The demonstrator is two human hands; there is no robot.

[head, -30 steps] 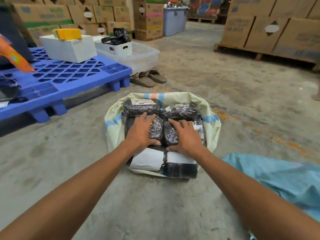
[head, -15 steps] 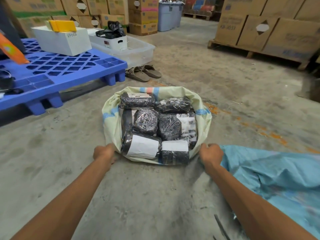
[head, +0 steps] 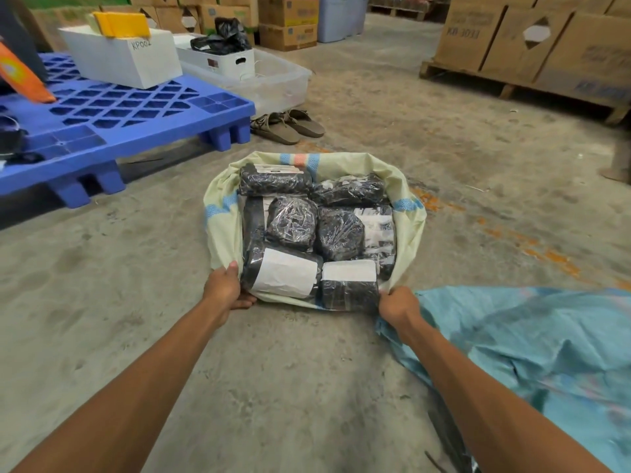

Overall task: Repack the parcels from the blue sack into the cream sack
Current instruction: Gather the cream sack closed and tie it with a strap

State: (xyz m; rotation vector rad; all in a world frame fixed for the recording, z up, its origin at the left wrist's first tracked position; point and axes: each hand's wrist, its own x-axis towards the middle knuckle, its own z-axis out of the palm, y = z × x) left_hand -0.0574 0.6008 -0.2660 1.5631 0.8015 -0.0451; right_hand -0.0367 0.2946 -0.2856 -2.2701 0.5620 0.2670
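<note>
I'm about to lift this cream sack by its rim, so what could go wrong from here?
The cream woven sack is rolled low, so the black wrapped parcels stacked at its near edge could tip out between the left hand and right hand. The light blue woven sack lies under the right forearm and may snag.

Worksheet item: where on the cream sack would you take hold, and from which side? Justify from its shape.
Take the cream sack by its loose rim at the two near corners, from the near side, where the left hand and right hand grip it. The parcels pack the middle, so only the rim gives slack fabric.
</note>
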